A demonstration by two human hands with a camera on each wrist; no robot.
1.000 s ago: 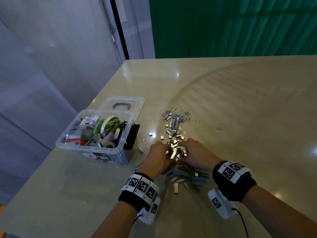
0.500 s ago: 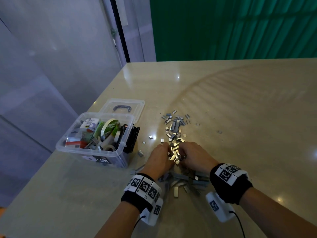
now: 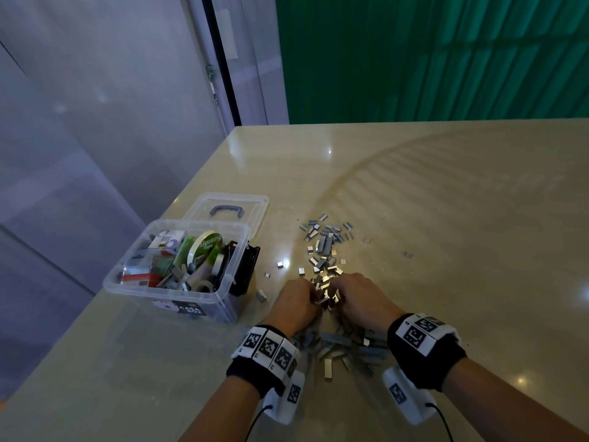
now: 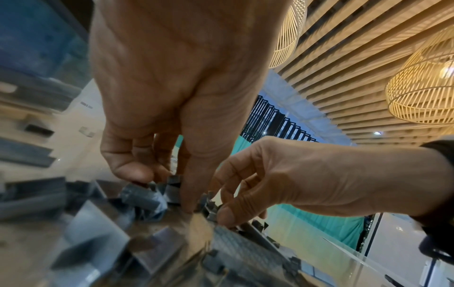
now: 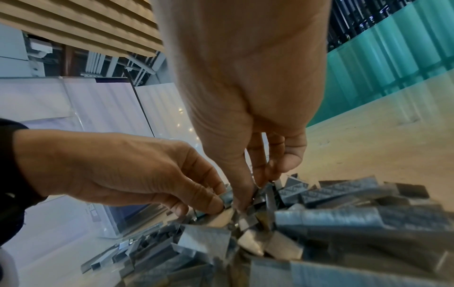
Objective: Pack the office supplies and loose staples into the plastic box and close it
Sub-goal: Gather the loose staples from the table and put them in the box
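Loose silver staples (image 3: 325, 247) lie scattered across the beige table (image 3: 446, 218), with more strips (image 3: 347, 349) under my wrists. My left hand (image 3: 299, 303) and right hand (image 3: 353, 296) meet fingertip to fingertip over the pile, fingers curled, and pinch a bunch of staples (image 3: 325, 295) between them. In the left wrist view my left hand (image 4: 157, 174) grips staple strips (image 4: 142, 198) and the right hand (image 4: 245, 203) pinches beside it. The right wrist view shows the right hand (image 5: 248, 194) and left hand (image 5: 203, 200) both pinching staples (image 5: 343, 213). The clear plastic box (image 3: 191, 309) stands open at left.
The box holds masking tape (image 3: 207, 247), a small white carton (image 3: 167, 242) and other supplies. Its lid (image 3: 229, 208) with a grey handle lies flat behind it. A black object (image 3: 247, 269) leans on the box's right side. The table's left edge (image 3: 95, 301) is close to the box.
Both hands have drawn a little closer together and toward me, bunching staples between the fingertips. The box has not moved.
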